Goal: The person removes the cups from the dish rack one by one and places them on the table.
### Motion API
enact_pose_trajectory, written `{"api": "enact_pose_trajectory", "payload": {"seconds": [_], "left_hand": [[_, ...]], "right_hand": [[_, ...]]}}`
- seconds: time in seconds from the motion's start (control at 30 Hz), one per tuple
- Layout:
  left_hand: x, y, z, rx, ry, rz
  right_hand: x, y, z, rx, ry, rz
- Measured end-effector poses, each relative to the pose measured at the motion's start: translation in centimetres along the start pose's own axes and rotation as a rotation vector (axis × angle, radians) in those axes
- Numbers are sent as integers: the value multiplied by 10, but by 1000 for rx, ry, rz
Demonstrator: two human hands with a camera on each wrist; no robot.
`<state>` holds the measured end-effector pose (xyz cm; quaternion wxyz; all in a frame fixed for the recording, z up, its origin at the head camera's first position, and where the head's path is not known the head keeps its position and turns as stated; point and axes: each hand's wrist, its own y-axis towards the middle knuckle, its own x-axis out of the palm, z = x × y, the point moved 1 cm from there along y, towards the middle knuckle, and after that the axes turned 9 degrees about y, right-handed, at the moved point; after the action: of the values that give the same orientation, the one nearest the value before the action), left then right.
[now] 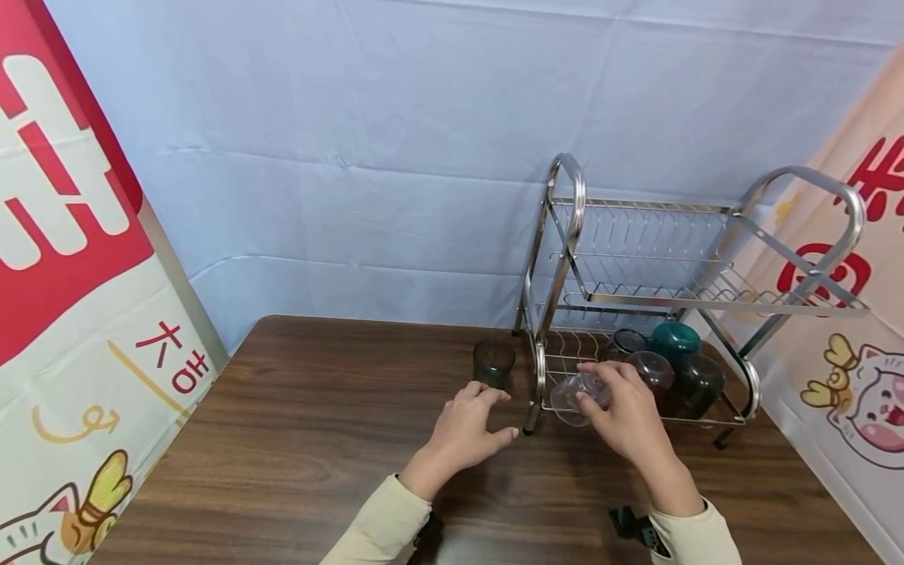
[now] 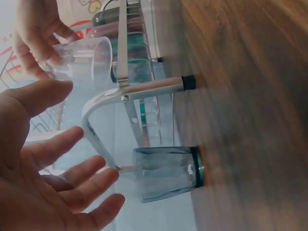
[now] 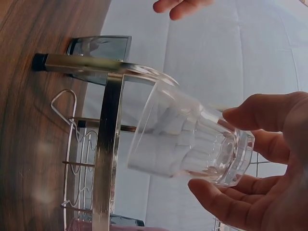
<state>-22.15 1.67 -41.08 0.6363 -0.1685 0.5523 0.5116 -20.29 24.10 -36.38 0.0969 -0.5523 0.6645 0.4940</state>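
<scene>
My right hand holds a clear faceted glass by its base end, fingers and thumb round it. The glass is tilted, mouth down, at the front left of the metal dish rack, by the lower shelf. My left hand holds nothing, its fingers spread with the thumb apart. Just beyond those fingers a smoky grey glass stands mouth down on the table, left of the rack. In the left wrist view the clear glass hangs above the table surface.
On the rack's lower shelf, at the right, sit a teal glass, a reddish glass and two dark ones. The upper tier has wire slots. Behind the wooden table hangs a pale blue cloth, with printed banners at both sides.
</scene>
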Motion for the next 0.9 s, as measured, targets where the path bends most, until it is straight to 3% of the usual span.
{"api": "enact_pose_trajectory", "payload": {"seconds": [0.4, 0.57, 0.8, 0.9], "left_hand": [[11, -4, -8, 33, -329, 62], [18, -2, -11, 6, -444, 73], [26, -3, -17, -53, -769, 37], [28, -3, -18, -53, -847, 37]], "right_hand": [[1, -6, -3, -45, 79, 35], [3, -9, -3, -14, 130, 37], [7, -12, -1, 79, 285, 6], [10, -13, 0, 112, 367, -3]]}}
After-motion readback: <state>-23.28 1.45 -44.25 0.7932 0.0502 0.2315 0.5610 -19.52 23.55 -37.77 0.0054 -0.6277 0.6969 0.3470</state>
